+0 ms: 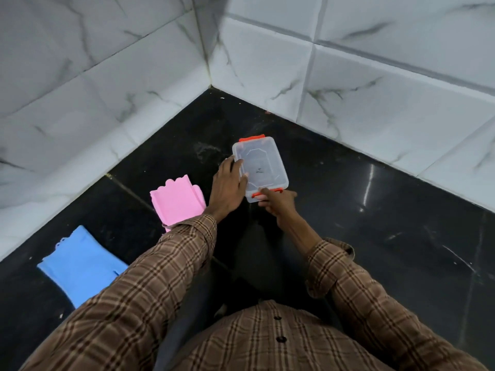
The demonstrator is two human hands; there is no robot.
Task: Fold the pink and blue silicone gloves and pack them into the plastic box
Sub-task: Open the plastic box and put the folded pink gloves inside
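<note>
A clear plastic box (263, 164) with orange clips and its lid on sits on the black floor near the wall corner. My left hand (227, 187) rests over the box's left side, fingers bent on the lid edge. My right hand (277, 203) grips the near end, thumb on the orange clip (256, 194). A pink glove (175, 203) lies flat to the left of the box, partly under my left wrist. A blue glove (80, 262) lies flat further left and nearer me, its lower part hidden by my sleeve.
White marble-patterned tiled walls (375, 89) meet in a corner just beyond the box. The glossy black floor (375, 210) stretches to the right. My brown checked sleeves and dark trousers fill the lower middle of the view.
</note>
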